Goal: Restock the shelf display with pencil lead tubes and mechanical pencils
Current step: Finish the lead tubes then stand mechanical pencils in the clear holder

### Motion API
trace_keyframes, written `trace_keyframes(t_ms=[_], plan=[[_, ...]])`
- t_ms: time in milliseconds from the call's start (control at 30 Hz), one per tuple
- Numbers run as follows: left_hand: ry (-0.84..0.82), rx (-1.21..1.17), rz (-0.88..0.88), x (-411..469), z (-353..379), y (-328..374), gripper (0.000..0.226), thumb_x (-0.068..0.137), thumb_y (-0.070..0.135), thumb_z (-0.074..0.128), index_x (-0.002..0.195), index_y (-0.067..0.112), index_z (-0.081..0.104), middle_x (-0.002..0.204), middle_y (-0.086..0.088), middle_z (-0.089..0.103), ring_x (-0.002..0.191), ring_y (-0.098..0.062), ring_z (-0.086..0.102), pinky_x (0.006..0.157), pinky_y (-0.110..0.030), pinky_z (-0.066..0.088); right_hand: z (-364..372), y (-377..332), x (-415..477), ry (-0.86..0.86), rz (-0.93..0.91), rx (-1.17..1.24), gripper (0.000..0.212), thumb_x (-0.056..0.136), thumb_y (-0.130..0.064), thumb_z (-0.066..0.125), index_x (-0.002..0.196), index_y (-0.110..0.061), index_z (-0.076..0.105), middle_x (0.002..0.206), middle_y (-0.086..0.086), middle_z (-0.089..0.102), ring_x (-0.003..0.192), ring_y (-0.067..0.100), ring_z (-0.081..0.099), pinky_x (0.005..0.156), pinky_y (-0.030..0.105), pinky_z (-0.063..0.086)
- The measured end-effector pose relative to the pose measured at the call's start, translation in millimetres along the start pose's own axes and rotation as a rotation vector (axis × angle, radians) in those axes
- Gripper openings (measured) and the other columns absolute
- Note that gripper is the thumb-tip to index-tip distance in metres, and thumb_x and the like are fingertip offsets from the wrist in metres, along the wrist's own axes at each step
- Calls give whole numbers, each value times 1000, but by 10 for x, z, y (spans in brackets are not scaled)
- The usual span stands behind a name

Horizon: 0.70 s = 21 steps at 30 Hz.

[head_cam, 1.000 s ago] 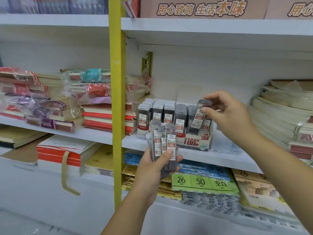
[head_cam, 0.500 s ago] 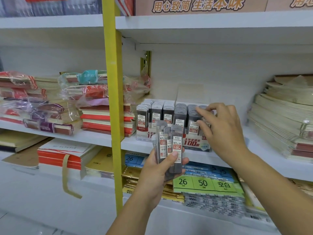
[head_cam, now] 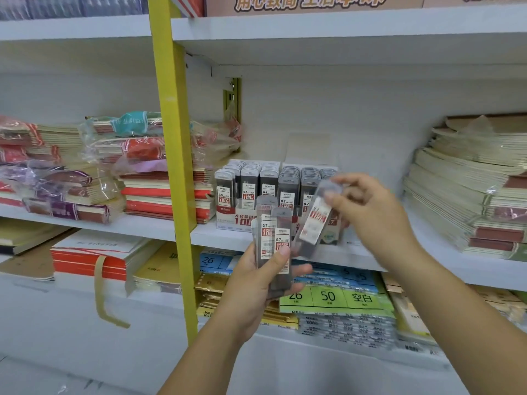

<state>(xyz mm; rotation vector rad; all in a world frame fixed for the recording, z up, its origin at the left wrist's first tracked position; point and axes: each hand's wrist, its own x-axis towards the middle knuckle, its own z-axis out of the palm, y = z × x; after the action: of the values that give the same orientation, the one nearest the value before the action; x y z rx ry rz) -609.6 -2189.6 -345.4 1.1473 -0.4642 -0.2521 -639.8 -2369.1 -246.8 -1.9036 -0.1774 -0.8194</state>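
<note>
Glossy shrink-wrapped notebook stacks (head_cam: 85, 178) at left, yellow metal upright (head_cam: 171, 155), left hand (head_cam: 256, 283) curled round flat clear plastic lead tubes (head_cam: 273, 238) at centre, cardboard display box (head_cam: 236, 220) on white shelf (head_cam: 211, 232) behind, right hand (head_cam: 370, 212) pinching one tilted, blurred tube (head_cam: 315, 223)

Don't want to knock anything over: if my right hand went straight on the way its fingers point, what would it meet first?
Likely the 0.7 lead tubes standing in the display box, just behind the tube your right hand pinches; depth is unclear.
</note>
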Motion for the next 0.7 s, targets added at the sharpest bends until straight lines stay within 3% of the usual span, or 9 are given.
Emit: trace_keyframes(t_ms=[100,167,467,633,700], plan=[[34,25,23,9,-39,5,44,85,37,67,127,33,56,114,1,76,101,-24,75,70,-28,61,-227,-71,113,228,-168,-27,24,90,-23,66,95,-43,55,91,-6,69,79,6,66,64,21,54],[50,34,24,14,-56,-2,44,84,38,67,127,33,56,113,0,76,99,-24,75,69,-28,61,-330,-92,151,271,-297,-73,30,91,-20,65,95,-46,52,91,-11,67,82,6,65,69,19,53],[57,98,19,22,-40,-27,40,85,41,67,124,37,58,113,2,76,98,-22,75,70,-29,61,-240,136,284,127,-345,-254,28,91,-19,66,98,-43,54,84,-26,62,77,-4,58,66,9,45],[60,111,11,26,-32,-31,39,85,42,67,123,38,58,112,3,76,98,-22,75,70,-28,61,-145,308,351,69,-286,-428,25,88,-23,66,101,-42,56,94,-10,56,85,-11,50,69,0,34],[59,112,10,31,-29,-30,39,84,43,67,122,39,58,112,4,77,97,-21,75,69,-27,61,-103,381,359,89,-286,-548,22,86,-25,68,105,-36,62,100,-6,56,94,-2,46,74,6,30]])
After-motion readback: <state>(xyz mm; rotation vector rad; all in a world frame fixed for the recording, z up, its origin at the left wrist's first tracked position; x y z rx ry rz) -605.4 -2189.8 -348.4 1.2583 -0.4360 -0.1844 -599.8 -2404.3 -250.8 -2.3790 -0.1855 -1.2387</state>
